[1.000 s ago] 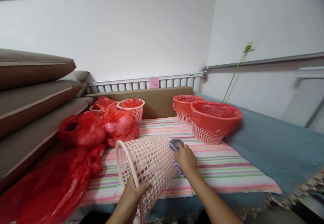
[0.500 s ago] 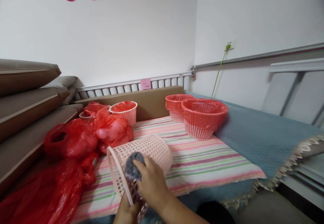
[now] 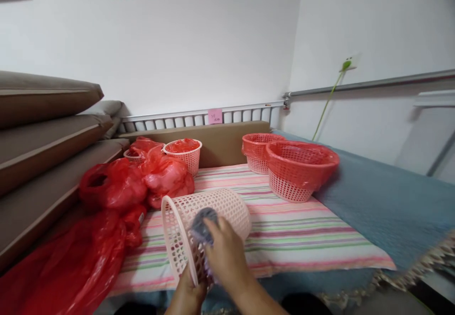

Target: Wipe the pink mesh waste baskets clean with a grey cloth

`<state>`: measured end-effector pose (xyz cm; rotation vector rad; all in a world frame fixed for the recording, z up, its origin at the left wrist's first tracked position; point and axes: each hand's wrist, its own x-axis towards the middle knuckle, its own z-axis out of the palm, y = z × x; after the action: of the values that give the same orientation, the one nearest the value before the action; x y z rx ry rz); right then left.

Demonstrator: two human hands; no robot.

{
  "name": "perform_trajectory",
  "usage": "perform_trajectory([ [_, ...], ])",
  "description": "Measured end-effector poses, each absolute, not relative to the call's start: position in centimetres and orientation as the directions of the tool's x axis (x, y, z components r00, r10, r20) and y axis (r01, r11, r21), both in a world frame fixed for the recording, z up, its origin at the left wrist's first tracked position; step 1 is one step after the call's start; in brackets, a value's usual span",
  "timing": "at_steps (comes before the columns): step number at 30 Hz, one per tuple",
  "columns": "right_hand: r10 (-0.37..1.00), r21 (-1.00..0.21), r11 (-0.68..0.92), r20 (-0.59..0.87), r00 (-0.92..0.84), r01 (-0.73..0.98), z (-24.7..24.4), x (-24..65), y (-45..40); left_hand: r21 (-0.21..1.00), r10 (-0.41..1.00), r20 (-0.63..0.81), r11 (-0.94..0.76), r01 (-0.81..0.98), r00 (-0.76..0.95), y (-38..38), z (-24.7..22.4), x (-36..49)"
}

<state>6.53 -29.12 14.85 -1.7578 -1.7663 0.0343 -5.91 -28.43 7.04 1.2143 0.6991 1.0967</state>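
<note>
A pale pink perforated plastic basket lies on its side on the striped cloth, its open end facing left. My left hand grips the near lower part of its rim. In my right hand is a grey cloth, pressed against the basket's outer wall close to the rim. Some lilac material hangs below the right hand; what it belongs to is unclear. Parts of the left fingers are hidden inside and behind the rim.
Red plastic bags lie at the left beside stacked cushions. Behind them stands a white basket with a red liner. Two more baskets with red liners, the nearer one larger, stand at the right on the cloth and blue cover.
The view has turned left, so everything sits farther right. My right hand still holds the grey cloth against the basket wall; my left hand keeps its hold on the rim.
</note>
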Motion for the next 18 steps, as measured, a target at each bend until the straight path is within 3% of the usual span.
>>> perform_trajectory([
  [3, 0.884, -0.415, 0.263, 0.465, -0.046, 0.871, 15.6, 4.8, -29.4, 0.973, 0.938, 0.116, -0.041, -0.227, 0.328, -28.0, 6.8, -6.8],
  [5, 0.895, -0.397, 0.164, 0.446, 0.034, 0.903, 15.5, 6.9, -27.7, 0.974, 0.927, 0.108, -0.026, -0.226, 0.359, -27.9, 6.5, -6.8],
  [8, 0.890, -0.364, -0.168, 0.343, 0.300, 0.916, 15.0, 12.1, -24.3, 0.966, 0.903, 0.122, -0.013, -0.256, 0.411, -28.2, 5.9, -6.4],
  [10, 0.873, -0.328, -0.278, 0.306, 0.380, 0.903, 14.4, 14.6, -22.9, 0.957, 0.904, 0.138, -0.017, -0.289, 0.404, -28.4, 5.8, -6.1],
  [15, 0.861, -0.272, -0.261, 0.368, 0.351, 0.926, 12.9, 15.4, -23.1, 0.925, 0.935, 0.071, 0.068, -0.375, 0.347, -27.7, 9.5, -6.1],
  [18, 0.851, -0.302, -0.280, 0.361, 0.382, 0.911, 12.9, 15.1, -23.6, 0.897, 0.948, 0.062, 0.085, -0.434, 0.313, -27.2, 12.9, -6.0],
])
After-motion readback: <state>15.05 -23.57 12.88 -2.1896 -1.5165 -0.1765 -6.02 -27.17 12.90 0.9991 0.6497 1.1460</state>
